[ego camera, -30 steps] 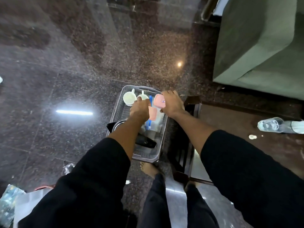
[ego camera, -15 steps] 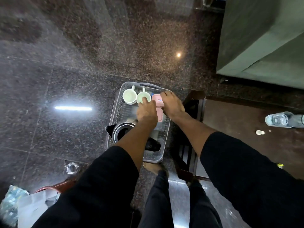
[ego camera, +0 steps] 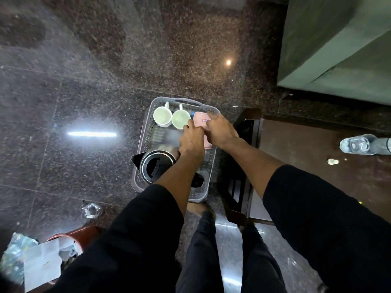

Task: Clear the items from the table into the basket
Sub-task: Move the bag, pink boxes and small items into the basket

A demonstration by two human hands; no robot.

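Observation:
A grey perforated basket [ego camera: 144, 132] stands on the dark granite floor beside the brown table [ego camera: 306, 144]. Inside it are two white mugs [ego camera: 161, 117] [ego camera: 180, 119] at the far end, a steel kettle [ego camera: 155, 166] with a black lid at the near left, and a pink box [ego camera: 200, 119] at the far right. My right hand [ego camera: 220, 130] grips the pink box from its right side. My left hand [ego camera: 191, 140] is over the basket with its fingertips at the box's left edge. A second pink piece [ego camera: 208, 145] peeks out beneath my hands.
A clear plastic bottle [ego camera: 364, 143] lies on the table at the right, with a small white cap [ego camera: 332, 161] near it. A green sofa [ego camera: 338, 49] fills the upper right. A red bin [ego camera: 69, 237] with paper and wrappers stands at the lower left. My legs are below the basket.
Both hands have moved toward the basket's far right corner with the pink box, and the box has gone lower into the basket. The kettle is more exposed as my left arm shifted right.

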